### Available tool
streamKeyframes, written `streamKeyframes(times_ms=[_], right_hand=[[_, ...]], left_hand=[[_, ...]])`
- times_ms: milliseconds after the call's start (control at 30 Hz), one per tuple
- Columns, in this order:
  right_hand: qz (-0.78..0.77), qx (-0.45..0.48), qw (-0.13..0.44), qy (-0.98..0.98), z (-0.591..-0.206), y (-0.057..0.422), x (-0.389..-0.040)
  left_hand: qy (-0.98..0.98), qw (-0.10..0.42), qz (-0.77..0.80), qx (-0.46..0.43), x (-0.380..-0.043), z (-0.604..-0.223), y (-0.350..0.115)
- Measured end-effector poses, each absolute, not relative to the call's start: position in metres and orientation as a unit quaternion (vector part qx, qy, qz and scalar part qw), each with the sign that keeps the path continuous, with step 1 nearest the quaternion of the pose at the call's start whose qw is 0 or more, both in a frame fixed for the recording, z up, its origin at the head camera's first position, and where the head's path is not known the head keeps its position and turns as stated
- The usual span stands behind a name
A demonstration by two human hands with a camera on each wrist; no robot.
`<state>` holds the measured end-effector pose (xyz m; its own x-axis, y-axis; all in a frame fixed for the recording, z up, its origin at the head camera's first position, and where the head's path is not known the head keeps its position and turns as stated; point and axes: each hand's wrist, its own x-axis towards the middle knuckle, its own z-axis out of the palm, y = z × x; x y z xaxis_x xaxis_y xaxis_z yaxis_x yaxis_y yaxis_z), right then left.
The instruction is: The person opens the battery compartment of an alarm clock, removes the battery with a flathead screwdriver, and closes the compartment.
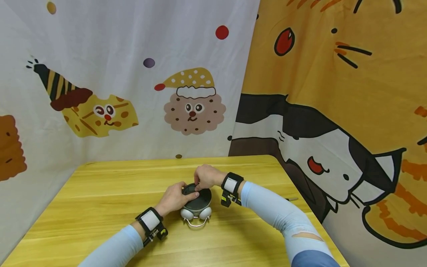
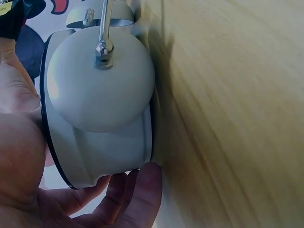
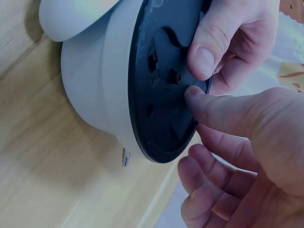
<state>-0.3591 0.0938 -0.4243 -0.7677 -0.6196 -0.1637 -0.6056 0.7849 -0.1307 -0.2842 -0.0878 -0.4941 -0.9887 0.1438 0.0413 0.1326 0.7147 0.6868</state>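
A white twin-bell alarm clock (image 1: 199, 202) lies face down on the wooden table, its dark back turned up. Two round white bells (image 2: 102, 78) and a metal handle point toward the person. My left hand (image 1: 174, 197) grips the clock's left side, thumb across the back and fingers around the lower body. From the far side, my right hand (image 1: 207, 176) sets its thumb on the dark back, close to the left thumb, with the index finger at the rim and the other fingers curled. A small knob (image 3: 175, 76) and recesses show on the back.
The wooden table (image 1: 116, 185) runs to a patterned cloth backdrop (image 1: 133, 48) behind and to the right. A small thin object (image 1: 292, 199) lies near the table's right edge, partly hidden by the right sleeve. Both wrists wear strapped cameras.
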Motion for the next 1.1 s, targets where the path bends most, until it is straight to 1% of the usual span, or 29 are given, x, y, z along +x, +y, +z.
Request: streamKeyframes(times_ms=[600,1100], right_hand=[[-0.070,-0.326,0.085,0.939,-0.4262,0.0961,-0.3561],[-0.090,-0.348,0.071,0.930,-0.4269,0.0986,-0.3530]], left_hand=[[0.924,0.007,0.375,0.074,-0.2832,-0.4946,-0.0892],[0.923,0.012,0.377,0.077,-0.2828,-0.4930,-0.0890]])
